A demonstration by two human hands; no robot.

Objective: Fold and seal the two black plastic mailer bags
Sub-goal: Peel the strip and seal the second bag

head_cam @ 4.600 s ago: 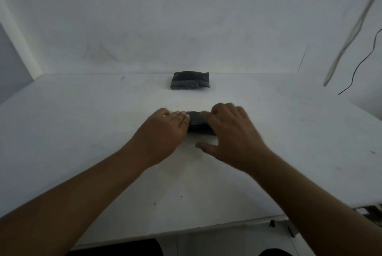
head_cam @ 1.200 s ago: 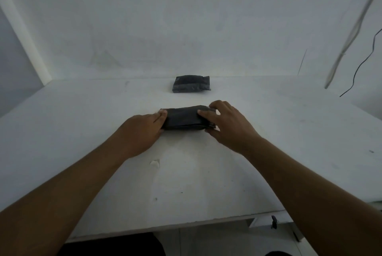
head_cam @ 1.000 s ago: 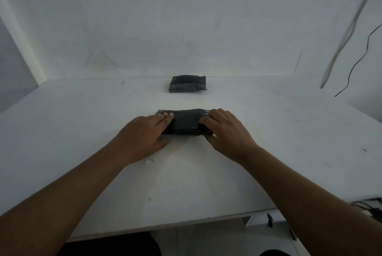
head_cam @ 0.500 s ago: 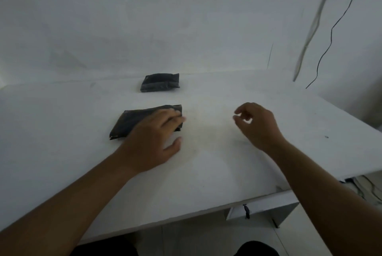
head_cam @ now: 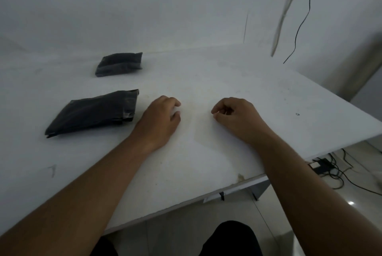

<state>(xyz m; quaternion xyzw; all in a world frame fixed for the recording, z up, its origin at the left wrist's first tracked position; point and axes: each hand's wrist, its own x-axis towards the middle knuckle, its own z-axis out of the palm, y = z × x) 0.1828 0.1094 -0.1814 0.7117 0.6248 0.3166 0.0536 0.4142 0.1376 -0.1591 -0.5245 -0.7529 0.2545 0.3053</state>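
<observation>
head view: both hands on white table [head_cam: 227,74], holding nothing. left hand [head_cam: 159,119] loosely curled, just right of near folded mailer bag [head_cam: 93,112], not touching. right hand [head_cam: 235,117] curled loosely, apart from left, bare tabletop between. far folded mailer bag [head_cam: 119,63] lies flat near back wall [head_cam: 165,3]. open table right of hands up to right edge. cables [head_cam: 330,171] on floor beyond that edge.
</observation>
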